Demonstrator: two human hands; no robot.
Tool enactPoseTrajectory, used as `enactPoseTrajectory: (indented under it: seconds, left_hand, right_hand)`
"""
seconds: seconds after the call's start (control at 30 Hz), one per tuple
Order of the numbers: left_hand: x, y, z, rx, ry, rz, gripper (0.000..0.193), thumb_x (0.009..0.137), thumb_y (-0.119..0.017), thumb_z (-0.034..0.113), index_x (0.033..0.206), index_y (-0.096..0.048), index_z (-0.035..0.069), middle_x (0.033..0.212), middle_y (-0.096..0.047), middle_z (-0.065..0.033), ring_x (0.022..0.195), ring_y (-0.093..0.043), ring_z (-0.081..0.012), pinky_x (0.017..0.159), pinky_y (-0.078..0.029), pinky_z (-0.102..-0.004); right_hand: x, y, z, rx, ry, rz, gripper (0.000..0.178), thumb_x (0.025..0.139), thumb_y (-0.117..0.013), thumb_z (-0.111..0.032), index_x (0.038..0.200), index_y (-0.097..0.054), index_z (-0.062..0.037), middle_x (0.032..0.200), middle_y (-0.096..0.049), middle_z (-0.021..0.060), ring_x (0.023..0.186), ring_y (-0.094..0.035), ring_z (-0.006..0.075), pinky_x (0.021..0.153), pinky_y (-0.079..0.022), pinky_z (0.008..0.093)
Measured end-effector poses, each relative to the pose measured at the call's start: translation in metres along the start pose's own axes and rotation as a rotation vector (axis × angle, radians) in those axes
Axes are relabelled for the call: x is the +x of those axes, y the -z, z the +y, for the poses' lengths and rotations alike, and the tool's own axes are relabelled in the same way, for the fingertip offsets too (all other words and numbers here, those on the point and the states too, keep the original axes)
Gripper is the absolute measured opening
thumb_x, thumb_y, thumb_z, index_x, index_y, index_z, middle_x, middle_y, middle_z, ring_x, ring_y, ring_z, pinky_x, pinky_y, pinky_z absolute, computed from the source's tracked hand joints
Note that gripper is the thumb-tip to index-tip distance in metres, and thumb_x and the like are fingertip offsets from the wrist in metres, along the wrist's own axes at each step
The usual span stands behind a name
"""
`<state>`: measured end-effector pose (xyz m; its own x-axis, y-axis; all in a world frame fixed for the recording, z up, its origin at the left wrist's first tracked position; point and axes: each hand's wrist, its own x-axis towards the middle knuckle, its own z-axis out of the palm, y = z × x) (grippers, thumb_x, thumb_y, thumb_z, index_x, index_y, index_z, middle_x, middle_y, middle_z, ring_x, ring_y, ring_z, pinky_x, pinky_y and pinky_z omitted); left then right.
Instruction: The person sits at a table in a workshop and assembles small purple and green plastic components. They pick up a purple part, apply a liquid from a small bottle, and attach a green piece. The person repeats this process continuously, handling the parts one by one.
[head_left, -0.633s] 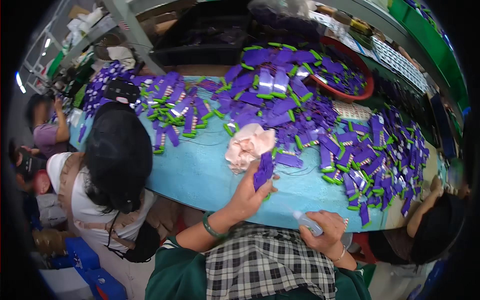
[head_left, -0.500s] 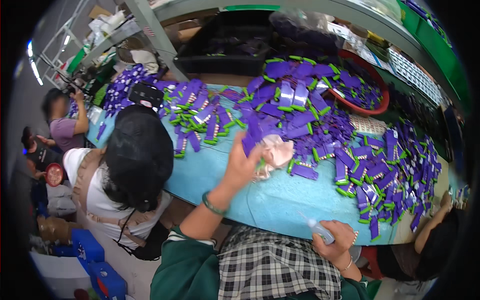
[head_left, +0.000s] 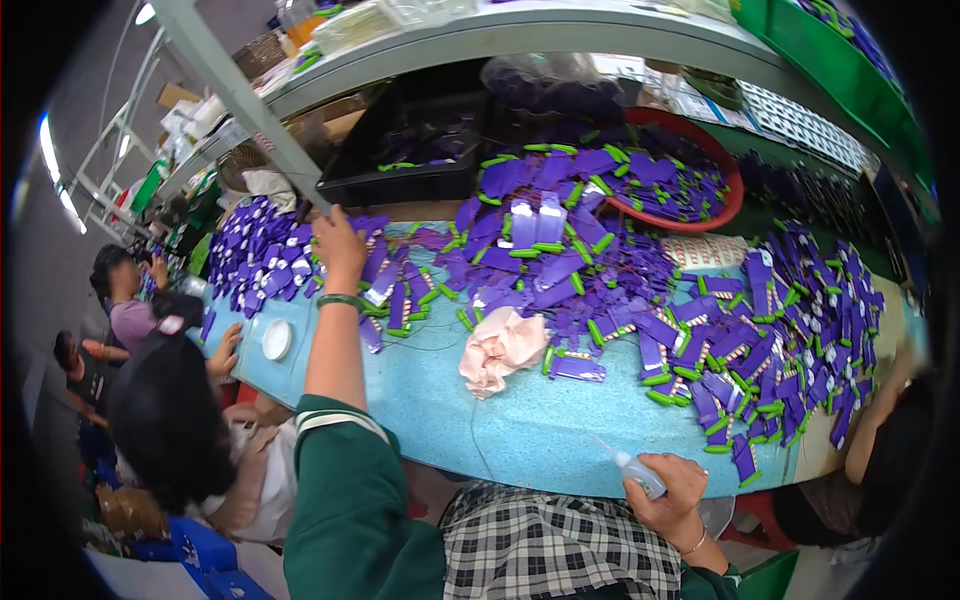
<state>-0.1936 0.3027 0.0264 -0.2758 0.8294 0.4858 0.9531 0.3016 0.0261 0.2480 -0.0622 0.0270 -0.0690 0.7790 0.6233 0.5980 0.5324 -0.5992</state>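
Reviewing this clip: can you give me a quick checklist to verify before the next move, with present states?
1. Small bottle gripped in the right hand: ok.
2. Bottle clear of the purple pieces: ok.
3. Left hand empty: cannot tell, fingers partly hidden.
4. Pink cloth apart from both hands: ok.
5. Purple pieces laid out singly: not ok, most overlap in heaps.

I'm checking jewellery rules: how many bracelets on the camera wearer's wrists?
2: a green bangle by the left hand, a thin bracelet by the right hand; sleeves may hide more.

Front tabletop [head_left: 550, 435] bare; cloth [head_left: 503, 350], purple pile [head_left: 615, 290] beyond
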Motion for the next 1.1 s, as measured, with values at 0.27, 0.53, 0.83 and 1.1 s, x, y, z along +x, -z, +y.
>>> enactPoseTrajectory:
  seconds: [0.27, 0.53, 0.83, 1.1]
  left_hand:
    - [-0.138, 0.089, 0.131, -0.911, -0.785, -0.122, 0.026, 0.069, -0.066, -0.002, 0.094, -0.061, 0.001, 0.085, -0.060, -0.0138, 0.082, -0.060, -0.0325, 0.074, -0.048, -0.0402]
    - [-0.257, 0.107, 0.190, -0.356, -1.307, -0.215, 0.018, 0.075, -0.056, 0.008, 0.092, -0.059, 0.004, 0.083, -0.054, -0.0092, 0.081, -0.057, -0.0243, 0.068, -0.046, -0.0385]
    - [-0.243, 0.143, 0.207, -1.241, -0.723, -0.702, 0.011, 0.085, -0.060, 0.003, 0.093, -0.055, -0.002, 0.092, -0.056, -0.0131, 0.082, -0.058, -0.0316, 0.074, -0.047, -0.0352]
    - [-0.273, 0.116, 0.312, -0.886, -1.154, -0.553, 0.023, 0.081, -0.064, 0.014, 0.094, -0.058, -0.004, 0.116, -0.056, -0.0220, 0.110, -0.053, -0.0383, 0.092, -0.043, -0.0462]
  right_hand:
    - [-0.001, -0.001, 0.002, 0.055, 0.022, 0.048, 0.037, 0.063, -0.080, -0.010, 0.095, -0.065, -0.0036, 0.058, -0.057, 0.0030, 0.043, -0.052, 0.0150, 0.038, -0.037, 0.0276]
    - [-0.006, 0.018, -0.003, 0.016, 0.047, 0.071, 0.040, 0.063, -0.081, -0.011, 0.098, -0.064, -0.0039, 0.057, -0.056, 0.0027, 0.043, -0.051, 0.0148, 0.038, -0.036, 0.0275]
    - [-0.024, 0.027, 0.009, 0.045, 0.066, 0.209, 0.044, 0.065, -0.080, -0.010, 0.103, -0.061, -0.0026, 0.060, -0.057, 0.0042, 0.043, -0.051, 0.0155, 0.039, -0.037, 0.0277]
    - [-0.030, 0.040, 0.010, 0.041, 0.092, 0.203, 0.046, 0.067, -0.080, -0.010, 0.107, -0.059, -0.0022, 0.063, -0.061, 0.0052, 0.044, -0.051, 0.0154, 0.040, -0.038, 0.0272]
